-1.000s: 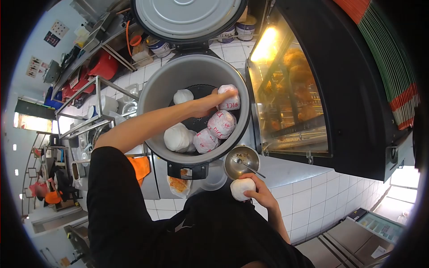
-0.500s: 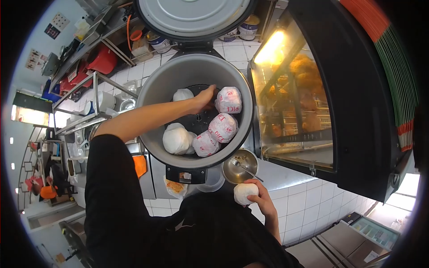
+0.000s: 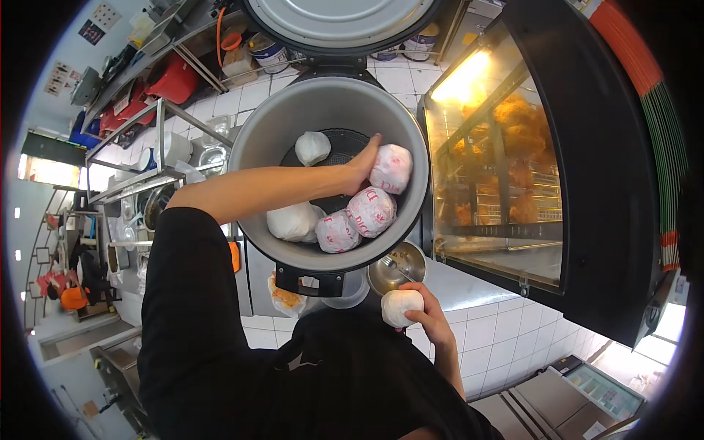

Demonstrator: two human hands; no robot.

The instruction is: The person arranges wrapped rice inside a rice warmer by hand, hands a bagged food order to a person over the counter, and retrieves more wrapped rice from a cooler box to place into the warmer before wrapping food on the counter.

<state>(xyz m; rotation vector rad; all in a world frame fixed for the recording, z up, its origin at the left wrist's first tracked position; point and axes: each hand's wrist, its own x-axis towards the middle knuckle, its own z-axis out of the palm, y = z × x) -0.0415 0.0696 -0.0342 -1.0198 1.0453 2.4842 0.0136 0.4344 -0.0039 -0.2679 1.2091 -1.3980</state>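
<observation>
My left hand (image 3: pixel 363 166) reaches into a deep, round grey pot (image 3: pixel 260 125) with its lid raised. Its fingers lie extended along the left side of a paper-wrapped rice bundle (image 3: pixel 391 167) with red print, which leans by the right wall; the fingertips are partly hidden. Below it, two more printed rice bundles (image 3: pixel 372 212) touch each other. White wrapped bundles sit at the lower left (image 3: pixel 291 222) and upper left (image 3: pixel 312 148). Outside the pot, my right hand (image 3: pixel 433 320) is closed around another white wrapped rice bundle (image 3: pixel 401 308), held in front of my body.
A metal bowl (image 3: pixel 408 257) with a fork stands beside the pot. Near the pot's front lie a clear tub (image 3: pixel 347 290) and a bag with orange food (image 3: pixel 288 298). A lit glass food warmer (image 3: pixel 499 161) stands at the right, metal racks (image 3: pixel 158 136) at the left.
My left hand has moved right against the upper-right bundle, which has tilted so its print sits lower. My right hand still holds its bundle. The camera view has shifted slightly.
</observation>
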